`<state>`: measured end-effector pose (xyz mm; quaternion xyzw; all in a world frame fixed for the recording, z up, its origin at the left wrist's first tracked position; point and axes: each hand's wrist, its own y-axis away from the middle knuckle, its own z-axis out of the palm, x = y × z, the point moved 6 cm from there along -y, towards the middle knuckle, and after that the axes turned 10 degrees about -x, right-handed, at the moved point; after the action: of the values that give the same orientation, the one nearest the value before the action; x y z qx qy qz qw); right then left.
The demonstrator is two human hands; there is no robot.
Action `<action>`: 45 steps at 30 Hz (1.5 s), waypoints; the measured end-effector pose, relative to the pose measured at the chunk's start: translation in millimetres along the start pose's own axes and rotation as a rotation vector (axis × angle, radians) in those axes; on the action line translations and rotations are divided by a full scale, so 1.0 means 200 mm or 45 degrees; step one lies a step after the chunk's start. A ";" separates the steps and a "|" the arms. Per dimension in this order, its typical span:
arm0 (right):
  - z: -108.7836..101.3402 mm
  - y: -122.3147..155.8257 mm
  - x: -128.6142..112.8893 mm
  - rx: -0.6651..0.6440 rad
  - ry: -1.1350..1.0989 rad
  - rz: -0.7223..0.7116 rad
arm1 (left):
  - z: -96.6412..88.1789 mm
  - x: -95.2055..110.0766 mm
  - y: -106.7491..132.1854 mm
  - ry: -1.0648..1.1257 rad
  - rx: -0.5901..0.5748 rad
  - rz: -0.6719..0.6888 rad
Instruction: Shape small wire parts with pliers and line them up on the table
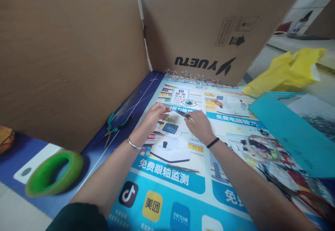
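Note:
My left hand [155, 115] hovers over the printed poster mat [183, 185] with its fingers pinched together at the tip of a small dark tool [182, 112]. My right hand [199, 124] is closed round that tool, which looks like small pliers with a yellowish handle end. What the left fingertips pinch is too small to make out. A silver bangle sits on my left wrist and a black band on my right wrist. Both hands meet near the middle of the mat, just in front of the cardboard box.
Green-handled pliers [113, 127] lie left of my hands by a bundle of thin wires. A green tape roll [52, 174] sits at the near left. Cardboard walls [70, 56] and a YUETU box [222, 28] enclose the back. A teal sheet [290, 129], wire coil [260, 147] and yellow bag [288, 71] lie right.

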<state>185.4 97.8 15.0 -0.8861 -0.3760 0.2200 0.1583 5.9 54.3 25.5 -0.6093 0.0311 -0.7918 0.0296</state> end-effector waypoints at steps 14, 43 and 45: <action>-0.09 0.04 -0.18 0.129 0.700 -0.338 | 0.00 -0.02 0.02 0.319 0.028 -0.136; -0.07 0.05 -0.18 0.071 0.610 -0.438 | 0.00 -0.07 0.02 0.155 0.057 -0.354; -0.07 0.05 -0.18 0.067 0.599 -0.436 | 0.00 -0.07 0.02 0.152 0.053 -0.360</action>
<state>176.4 62.5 32.8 -0.8320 -0.4673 -0.0119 0.2988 9.9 52.5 10.9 -0.5586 -0.0697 -0.8234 -0.0714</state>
